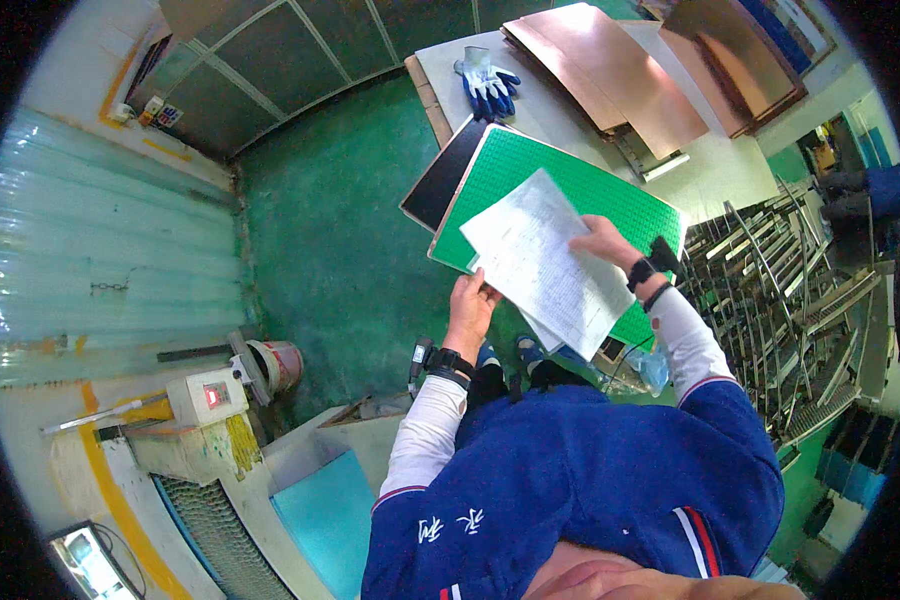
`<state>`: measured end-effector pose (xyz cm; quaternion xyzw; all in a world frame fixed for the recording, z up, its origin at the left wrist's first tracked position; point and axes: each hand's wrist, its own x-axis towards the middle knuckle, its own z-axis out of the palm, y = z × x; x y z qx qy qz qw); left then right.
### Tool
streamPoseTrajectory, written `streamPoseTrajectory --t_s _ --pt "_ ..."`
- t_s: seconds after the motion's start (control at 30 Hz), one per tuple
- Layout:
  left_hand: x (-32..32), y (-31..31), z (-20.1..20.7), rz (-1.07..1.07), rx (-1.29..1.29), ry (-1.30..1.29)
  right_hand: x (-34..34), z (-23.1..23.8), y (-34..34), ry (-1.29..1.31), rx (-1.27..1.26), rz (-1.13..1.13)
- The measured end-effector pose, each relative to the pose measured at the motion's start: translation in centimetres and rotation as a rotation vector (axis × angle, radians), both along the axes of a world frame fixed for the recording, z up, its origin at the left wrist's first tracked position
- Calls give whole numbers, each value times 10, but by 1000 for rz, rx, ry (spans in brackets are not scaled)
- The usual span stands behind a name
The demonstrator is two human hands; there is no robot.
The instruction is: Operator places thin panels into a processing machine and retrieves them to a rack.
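Observation:
Several printed paper sheets point(550, 255) are between my two hands, fanned slightly so that a lower sheet shows beneath the top one. My left hand point(472, 310) pinches their left edge, close to the near corner of a green studded board point(510, 165). At the right edge, my right hand point(605, 242) grips the sheets, its thumb side lying over the paper. Beneath the papers the green board lies tilted, partly covering a black board point(445, 180). Both wrists wear dark bands.
White-and-blue work gloves point(487, 88) and copper-coloured sheets point(610, 70) lie on the pale table point(725, 185) ahead. A metal rack point(770, 300) stands at right. To the left are a bucket point(278, 365), a white box with a red display point(208, 397) and a light-blue panel point(325, 515).

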<state>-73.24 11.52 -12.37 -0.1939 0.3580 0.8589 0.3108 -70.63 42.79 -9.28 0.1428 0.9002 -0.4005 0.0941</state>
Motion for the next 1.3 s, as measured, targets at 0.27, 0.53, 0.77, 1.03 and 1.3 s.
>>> streamPoseTrajectory --t_s 0.27,0.53,0.77,1.03,1.3 --pt "39 33 31 27 222 47 130 7 76 124 -876 -632" --pt "55 75 -2 35 154 -8 177 4 84 65 -929 -631" --pt "65 18 28 99 218 1 167 47 108 229 -1081 -624" --pt "121 -146 110 650 -102 260 153 47 177 433 -1252 -592" --pt "264 -247 141 1179 -149 358 86 -28 128 182 -353 154"
